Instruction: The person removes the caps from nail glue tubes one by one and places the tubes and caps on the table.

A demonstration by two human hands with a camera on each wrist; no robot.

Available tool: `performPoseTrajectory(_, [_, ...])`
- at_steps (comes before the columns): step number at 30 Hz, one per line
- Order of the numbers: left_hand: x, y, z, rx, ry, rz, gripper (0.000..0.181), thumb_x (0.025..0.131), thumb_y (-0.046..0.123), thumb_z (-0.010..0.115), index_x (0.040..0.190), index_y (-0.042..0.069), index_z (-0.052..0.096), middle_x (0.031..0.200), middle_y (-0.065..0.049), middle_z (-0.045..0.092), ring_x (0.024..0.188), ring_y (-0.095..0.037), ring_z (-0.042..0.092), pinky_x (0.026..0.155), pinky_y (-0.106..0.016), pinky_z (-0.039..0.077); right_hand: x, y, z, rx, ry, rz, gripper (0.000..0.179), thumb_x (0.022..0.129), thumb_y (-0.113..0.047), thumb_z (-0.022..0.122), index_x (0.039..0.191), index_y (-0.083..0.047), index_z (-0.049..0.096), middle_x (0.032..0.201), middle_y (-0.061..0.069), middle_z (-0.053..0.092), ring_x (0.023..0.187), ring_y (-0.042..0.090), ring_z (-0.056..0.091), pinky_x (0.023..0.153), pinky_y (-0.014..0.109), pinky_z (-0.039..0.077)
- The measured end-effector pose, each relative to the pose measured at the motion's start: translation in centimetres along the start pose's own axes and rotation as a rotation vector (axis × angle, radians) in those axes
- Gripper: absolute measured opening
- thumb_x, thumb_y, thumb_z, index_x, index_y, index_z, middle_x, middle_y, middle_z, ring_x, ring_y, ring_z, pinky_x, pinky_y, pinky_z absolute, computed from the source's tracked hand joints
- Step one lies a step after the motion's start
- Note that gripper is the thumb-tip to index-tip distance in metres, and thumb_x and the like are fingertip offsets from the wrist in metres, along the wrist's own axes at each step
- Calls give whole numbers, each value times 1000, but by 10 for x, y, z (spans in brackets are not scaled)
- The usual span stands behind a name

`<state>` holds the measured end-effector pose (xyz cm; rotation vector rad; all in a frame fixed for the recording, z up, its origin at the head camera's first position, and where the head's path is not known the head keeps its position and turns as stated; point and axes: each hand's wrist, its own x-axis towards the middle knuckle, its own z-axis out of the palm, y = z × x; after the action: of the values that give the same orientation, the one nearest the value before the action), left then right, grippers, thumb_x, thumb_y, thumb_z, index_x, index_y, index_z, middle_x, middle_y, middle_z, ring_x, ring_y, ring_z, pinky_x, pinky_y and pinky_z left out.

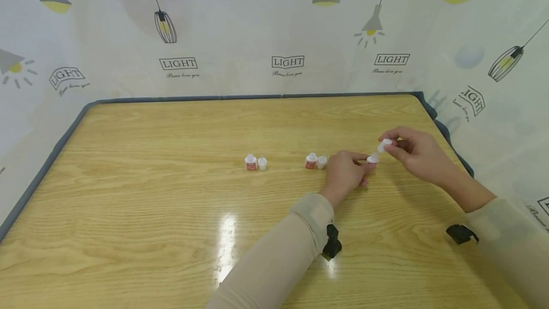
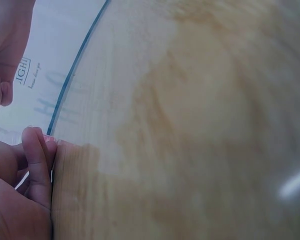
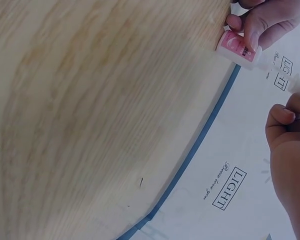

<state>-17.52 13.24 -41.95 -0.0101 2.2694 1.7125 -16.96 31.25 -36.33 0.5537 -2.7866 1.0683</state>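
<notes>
My left hand [image 1: 346, 171] grips a small white bottle [image 3: 236, 48] with a pink label, standing on the table at the right. Its thumb and fingers pinch the bottle's sides. Just above and to the right, my right hand [image 1: 418, 155] pinches a white cap [image 1: 384, 144] between thumb and fingers. Between cap and bottle top shows a pale, narrow nozzle; whether the two touch I cannot tell. Only the fingers of both hands appear at the left edge of the left wrist view, where the bottle is mostly hidden.
Left of my left hand stands a like bottle [image 1: 311, 161] with a red label and a white cap [image 1: 321, 161] beside it. Farther left is another bottle [image 1: 250, 162] with its own cap [image 1: 262, 163]. The wooden table [image 1: 150, 204] has a dark edge against a patterned wall.
</notes>
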Motion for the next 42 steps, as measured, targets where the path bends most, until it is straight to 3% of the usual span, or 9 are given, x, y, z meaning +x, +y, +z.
performPoseTrajectory(5, [0, 1, -1, -3, -5, 0, 29, 95, 22, 83, 124, 17, 81, 70, 2, 76, 44, -6, 60, 46, -18, 47, 1, -1, 2, -1, 6, 2, 14, 106, -6, 64, 119, -4, 71, 90, 9, 63, 52, 7, 39, 46, 27, 37])
performPoseTrajectory(12, [-1, 2, -1, 6, 3, 4, 28, 95, 21, 83, 123, 15, 81, 71, 0, 77, 44, -6, 59, 46, -18, 47, 0, 1, -1, -25, 33, 33, 16, 104, -3, 66, 119, -4, 72, 97, 9, 66, 63, 4, 52, 51, 23, 40])
performPoseTrajectory(18, [0, 1, 0, 8, 4, 0, 29, 95, 21, 83, 124, 16, 81, 70, 2, 77, 43, -6, 58, 46, -18, 47, -1, -1, -3, -1, -12, 73, 16, 106, -9, 65, 121, -6, 72, 97, 5, 63, 68, 6, 57, 53, 25, 43])
performPoseTrajectory(26, [-1, 2, 0, -7, 7, -4, 28, 95, 20, 83, 123, 15, 82, 72, 0, 78, 43, -7, 59, 46, -19, 48, -1, -2, -3, -13, 9, 29, 15, 106, -9, 66, 119, -5, 72, 93, 8, 65, 59, 6, 47, 49, 25, 40])
performPoseTrajectory(35, [1, 1, 1, -13, 3, -4, 30, 94, 21, 84, 124, 16, 81, 73, 3, 79, 43, -6, 59, 46, -19, 49, -3, 4, -15, 45, -19, 137, 26, 109, -22, 63, 127, -3, 69, 97, -23, 65, 78, -2, 61, 60, 22, 48])
performPoseTrajectory(38, [0, 0, 1, -15, 6, 1, 30, 94, 21, 84, 123, 16, 81, 72, 2, 79, 42, -5, 58, 45, -18, 49, -3, 9, -16, 60, -18, 162, 28, 110, -24, 62, 127, -4, 66, 90, -18, 65, 75, -1, 61, 55, 26, 46])
performPoseTrajectory(42, [-2, 1, 1, -22, 18, 0, 29, 94, 21, 84, 122, 15, 82, 69, -2, 77, 41, -4, 56, 45, -18, 48, -4, 10, -17, 86, -15, 168, 24, 111, -24, 60, 124, -5, 63, 79, -5, 63, 67, 10, 58, 50, 32, 41])
